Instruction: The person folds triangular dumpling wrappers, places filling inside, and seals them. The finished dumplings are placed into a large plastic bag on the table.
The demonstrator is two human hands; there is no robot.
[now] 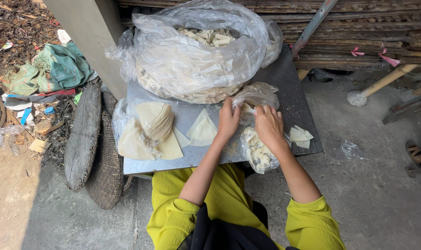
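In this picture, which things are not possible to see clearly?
- Head view: what the left hand and right hand work on; their fingers cover it.
- Head view: contents of the large plastic bag; cloudy film blurs most.
- Head view: sandal at right, cut by the edge.
- Head view: small bag, contents unclear.

One head-worn camera looks steeply down, fairly near, probably slightly forward, over the metal table [284, 78].

The person wore a bright yellow-green top — loose, slightly crinkled fabric, with sleeves that ended at the elbows and left the forearms bare. A dark, near-black cloth hung down the middle of the chest. The left hand [228, 121] and right hand [269, 126] were bare — no gloves.
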